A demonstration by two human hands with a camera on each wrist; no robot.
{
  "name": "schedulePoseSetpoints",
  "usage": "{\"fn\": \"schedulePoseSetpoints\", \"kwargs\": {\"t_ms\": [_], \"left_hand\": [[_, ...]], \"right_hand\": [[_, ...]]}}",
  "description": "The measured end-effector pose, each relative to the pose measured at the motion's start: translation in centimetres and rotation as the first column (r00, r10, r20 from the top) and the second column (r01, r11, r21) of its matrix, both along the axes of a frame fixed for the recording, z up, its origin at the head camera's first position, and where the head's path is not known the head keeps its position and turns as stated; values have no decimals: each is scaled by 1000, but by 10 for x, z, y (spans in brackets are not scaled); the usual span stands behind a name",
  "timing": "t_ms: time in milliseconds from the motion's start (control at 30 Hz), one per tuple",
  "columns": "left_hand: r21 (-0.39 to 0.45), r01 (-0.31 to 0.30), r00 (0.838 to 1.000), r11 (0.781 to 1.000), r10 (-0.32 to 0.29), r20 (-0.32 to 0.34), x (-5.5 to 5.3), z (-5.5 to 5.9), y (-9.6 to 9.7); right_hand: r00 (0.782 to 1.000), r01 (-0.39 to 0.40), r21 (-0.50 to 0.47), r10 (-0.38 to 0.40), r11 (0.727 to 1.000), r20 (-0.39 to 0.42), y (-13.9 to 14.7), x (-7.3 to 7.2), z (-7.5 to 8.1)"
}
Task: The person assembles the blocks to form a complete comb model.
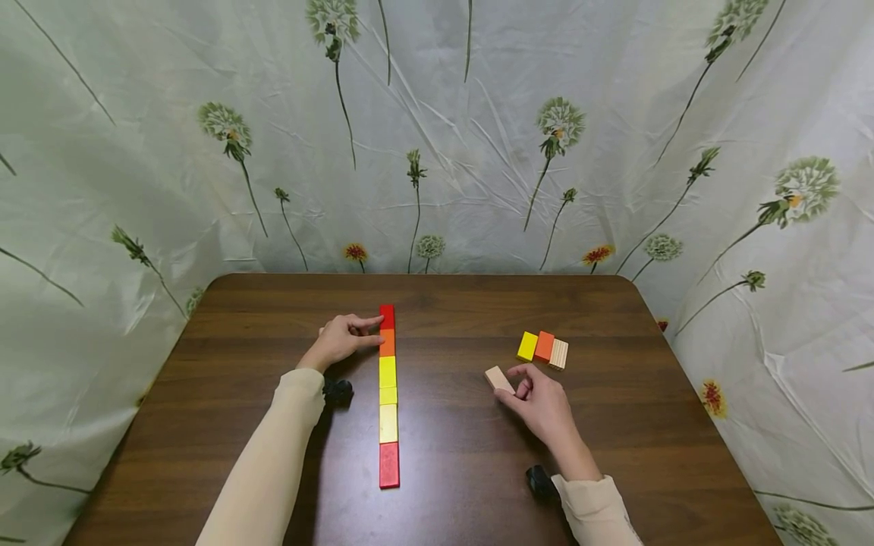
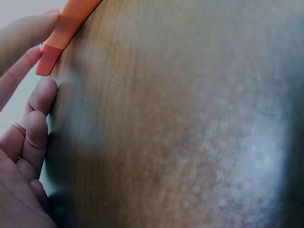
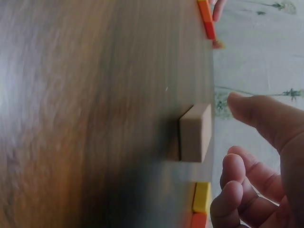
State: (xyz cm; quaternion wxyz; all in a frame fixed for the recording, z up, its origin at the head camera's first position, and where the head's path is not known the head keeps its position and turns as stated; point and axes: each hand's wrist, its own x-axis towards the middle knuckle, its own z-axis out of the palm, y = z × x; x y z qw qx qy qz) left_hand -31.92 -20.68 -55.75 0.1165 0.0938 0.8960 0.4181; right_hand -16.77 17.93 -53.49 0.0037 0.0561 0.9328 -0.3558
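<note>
Down the left part of the table runs a straight row of several flat blocks. At its far end are a red block and an orange block. Two yellow blocks, a pale yellow block and a red block follow toward the near side. My left hand touches the row from its left side, index fingertip at the far red block and thumb at the orange one. A plain wooden block lies on the table beside my right hand, whose thumb and fingers are spread apart around its near right end.
A yellow block, an orange block and a striped wooden block lie side by side beyond my right hand. Black cameras sit at both wrists. A flower-patterned curtain hangs behind the table's far edge.
</note>
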Motion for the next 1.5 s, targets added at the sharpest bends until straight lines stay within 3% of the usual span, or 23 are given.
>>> {"fn": "schedulePoseSetpoints", "kwargs": {"t_ms": [333, 800, 1200, 1500], "left_hand": [[2, 1, 1000, 1000, -1, 2, 1, 0, 1], [-1, -1, 1000, 1000, 1, -5, 1, 2, 1], [-8, -8, 1000, 1000, 8, 7, 1, 0, 0], [-7, -15, 1000, 1000, 15, 7, 1, -2, 1]], "right_hand": [[997, 12, 3, -12, 1000, 78, 4, -9, -7], [994, 10, 27, -13, 1000, 108, 3, -18, -9], [997, -71, 155, 70, 985, 13, -5, -36, -8], [990, -127, 204, 136, 971, -31, -23, -66, 0]]}}
